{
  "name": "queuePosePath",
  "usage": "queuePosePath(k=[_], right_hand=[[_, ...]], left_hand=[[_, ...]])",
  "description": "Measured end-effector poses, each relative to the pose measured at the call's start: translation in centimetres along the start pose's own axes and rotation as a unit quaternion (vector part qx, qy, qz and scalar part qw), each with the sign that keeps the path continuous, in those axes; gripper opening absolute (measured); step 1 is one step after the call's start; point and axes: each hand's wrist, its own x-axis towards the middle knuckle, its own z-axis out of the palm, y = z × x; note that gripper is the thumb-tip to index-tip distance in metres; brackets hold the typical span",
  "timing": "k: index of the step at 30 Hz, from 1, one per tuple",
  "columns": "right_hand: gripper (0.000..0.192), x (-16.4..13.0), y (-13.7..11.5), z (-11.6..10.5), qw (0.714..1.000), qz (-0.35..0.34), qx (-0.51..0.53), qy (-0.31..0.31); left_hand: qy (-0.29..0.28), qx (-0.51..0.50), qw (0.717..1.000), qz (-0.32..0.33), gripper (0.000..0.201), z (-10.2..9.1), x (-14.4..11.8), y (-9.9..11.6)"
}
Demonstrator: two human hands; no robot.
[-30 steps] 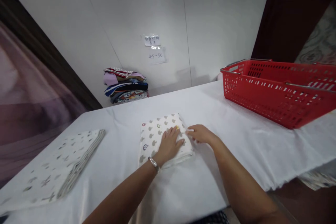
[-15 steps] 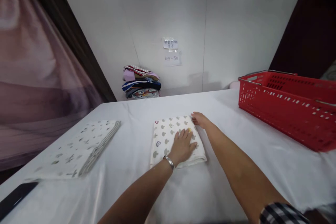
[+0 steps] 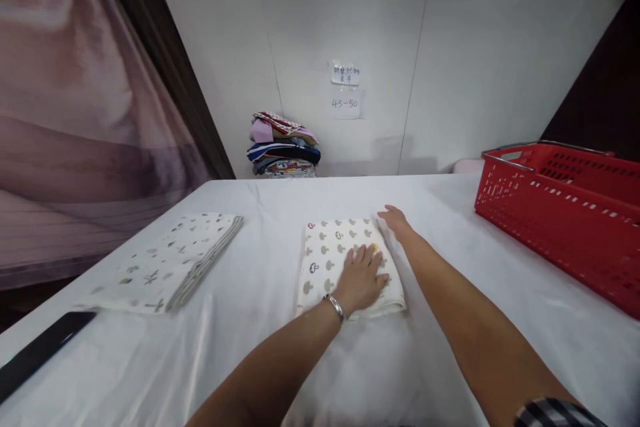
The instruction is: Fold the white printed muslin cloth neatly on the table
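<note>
A folded white cloth with a mushroom print (image 3: 330, 255) lies in the middle of the white-covered table (image 3: 450, 320). My left hand (image 3: 363, 278) rests flat on the cloth's near right part, fingers spread, a bracelet on the wrist. My right hand (image 3: 397, 221) lies flat at the cloth's far right corner, fingers extended, touching its edge. Neither hand grips anything.
A second folded printed cloth (image 3: 170, 260) lies at the left. A red plastic basket (image 3: 565, 207) stands at the right. A pile of folded colourful clothes (image 3: 284, 153) sits by the back wall under paper labels (image 3: 345, 90). A dark flat object (image 3: 40, 350) lies at the near left edge.
My right hand has slid along the cloth's right edge from its middle to the far corner. My left hand stays pressed on the cloth. The view has shifted left.
</note>
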Motion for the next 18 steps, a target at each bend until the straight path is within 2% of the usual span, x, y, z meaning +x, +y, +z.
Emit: queuePosePath(k=[2,4,7,9,10,12,14,16,17,18], right_hand=[[0.05,-0.9,-0.1,0.2,0.997,-0.064,-0.037,0.009],[0.05,-2.0,0.4,0.7,0.979,-0.16,-0.128,-0.007],[0.05,-3.4,2.4,1.8,0.902,-0.27,-0.327,-0.075],[0.048,-3.9,3.8,2.3,0.864,-0.278,-0.403,-0.117],[0.047,-3.9,4.4,2.3,0.858,-0.275,-0.414,-0.129],[0.046,-3.9,5.0,2.1,0.865,-0.27,-0.401,-0.132],[0.048,-4.1,5.4,1.3,0.887,-0.253,-0.37,-0.116],[0.054,-4.8,5.8,0.2,0.918,-0.211,-0.322,-0.088],[0.058,-5.5,6.1,-0.4,0.937,-0.18,-0.289,-0.075],[0.063,-6.3,6.5,-1.0,0.952,-0.151,-0.255,-0.07]], left_hand=[[-0.001,-0.008,1.0,0.0,0.052,0.0,0.0,0.0],[0.003,-0.014,1.0,0.001,0.052,0.0,0.1,0.0],[0.017,-0.021,1.0,0.001,0.05,-0.3,0.1,0.2],[0.026,-0.023,0.999,-0.004,0.044,-0.6,-0.2,0.7],[0.028,-0.023,0.999,-0.005,0.04,-0.9,-0.5,1.0],[0.029,-0.027,0.999,0.005,0.031,-1.5,-1.4,1.4],[0.03,-0.041,0.998,0.037,0.023,-2.3,-2.7,1.4],[0.046,-0.063,0.995,0.056,0.02,-3.3,-4.2,0.4],[0.06,-0.073,0.994,0.048,0.021,-3.8,-5.0,-0.4],[0.087,-0.081,0.993,0.013,0.022,-4.2,-5.7,-1.5]])
